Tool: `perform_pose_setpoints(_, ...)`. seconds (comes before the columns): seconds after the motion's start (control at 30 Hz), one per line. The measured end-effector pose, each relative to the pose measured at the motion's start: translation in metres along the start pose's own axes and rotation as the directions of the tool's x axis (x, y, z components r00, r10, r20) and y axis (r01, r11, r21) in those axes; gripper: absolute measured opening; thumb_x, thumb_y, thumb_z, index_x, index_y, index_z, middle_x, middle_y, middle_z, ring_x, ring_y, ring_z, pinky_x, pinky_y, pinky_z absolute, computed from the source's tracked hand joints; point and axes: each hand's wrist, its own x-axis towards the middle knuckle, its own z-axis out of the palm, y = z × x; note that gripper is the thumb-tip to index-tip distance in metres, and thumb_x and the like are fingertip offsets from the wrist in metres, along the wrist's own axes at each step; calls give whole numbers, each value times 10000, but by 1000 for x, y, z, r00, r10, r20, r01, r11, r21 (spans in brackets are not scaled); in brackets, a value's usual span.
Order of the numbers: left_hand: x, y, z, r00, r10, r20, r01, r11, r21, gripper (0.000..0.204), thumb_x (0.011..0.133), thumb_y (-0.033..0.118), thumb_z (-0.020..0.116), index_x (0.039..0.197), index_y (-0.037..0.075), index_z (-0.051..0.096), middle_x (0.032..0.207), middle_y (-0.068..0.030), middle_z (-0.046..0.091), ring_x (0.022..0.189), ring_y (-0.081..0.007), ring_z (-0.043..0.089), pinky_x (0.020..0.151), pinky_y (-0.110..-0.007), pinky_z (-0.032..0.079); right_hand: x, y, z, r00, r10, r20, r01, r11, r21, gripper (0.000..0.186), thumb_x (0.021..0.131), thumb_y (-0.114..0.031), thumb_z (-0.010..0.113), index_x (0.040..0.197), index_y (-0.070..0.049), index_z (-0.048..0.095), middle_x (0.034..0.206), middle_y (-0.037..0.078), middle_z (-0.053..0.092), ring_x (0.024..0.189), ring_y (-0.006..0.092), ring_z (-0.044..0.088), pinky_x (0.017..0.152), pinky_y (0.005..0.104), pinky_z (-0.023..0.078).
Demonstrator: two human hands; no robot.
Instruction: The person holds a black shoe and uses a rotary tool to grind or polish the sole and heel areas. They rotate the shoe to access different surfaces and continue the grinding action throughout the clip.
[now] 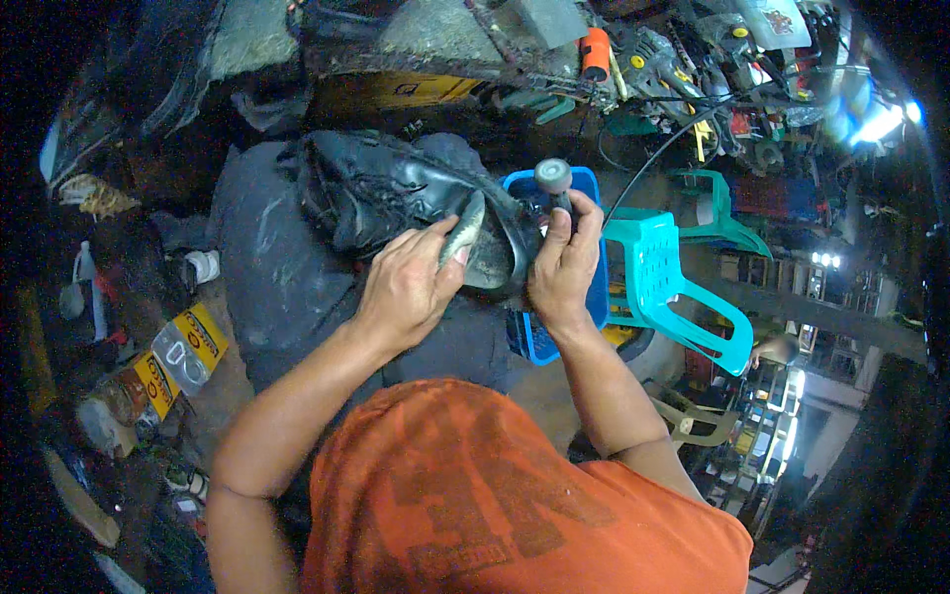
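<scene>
Two grips are seen: the left hand (404,284) pinches a grey pad (469,230) at the black piece (391,183) on the lap (282,262), probably pliable, slippery and better taken by its rim, while the right hand (566,265) grasps a round-headed tool (553,176).

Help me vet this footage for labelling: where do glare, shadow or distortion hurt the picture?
Head view: the lamp at upper right is blown out; same view: corners sink into grainy black, straight edges bend toward the rim, and the glossy black item carries bright highlights.
</scene>
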Motion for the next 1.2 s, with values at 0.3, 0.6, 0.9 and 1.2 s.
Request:
perform_pose_setpoints(0.3, -3, 31, 5, 989, 149, 19, -150, 974, 171, 295, 1000, 182, 645, 1117, -88, 630, 1217, -318, 693, 995, -442, 674, 915, -502, 537, -31, 59, 23, 972, 77, -222, 26, 905, 424, 382, 1140, -312, 492, 1337, 13, 533, 1232, 170, 590, 1115, 283, 589, 1004, 412, 471)
perform_pose_setpoints(0.6, -10, 26, 0, 986, 156, 63, -168, 910, 380, 238, 945, 173, 717, 912, -16, 578, 1331, -304, 677, 958, -449, 681, 901, -522, 543, -31, 55, 59, 941, -240, -237, 303, 911, 279, 362, 1129, -317, 481, 1276, 4, 557, 1134, 219, 663, 1022, 406, 651, 942, 480, 521)
perform_pose_setpoints(0.9, -37, 13, -8, 986, 162, 30, -162, 923, 349, 218, 953, 162, 702, 929, -6, 567, 1364, -289, 668, 996, -433, 711, 920, -513, 557, -29, 48, 46, 857, -515, -22, 453, 733, 507, 354, 1119, -448, 476, 1253, -124, 521, 1120, 114, 777, 888, 314, 724, 775, 452, 481)
perform_pose_setpoints(1.2, -33, 30, -20, 987, 139, 81, -156, 945, 288, 275, 963, 153, 658, 1194, 12, 607, 1283, -257, 628, 977, -467, 714, 934, -560, 579, -23, 53, 32, 918, -392, -54, 331, 685, 649, 268, 1116, -274, 508, 1248, -40, 491, 992, 185, 699, 858, 223, 668, 725, 345, 512)
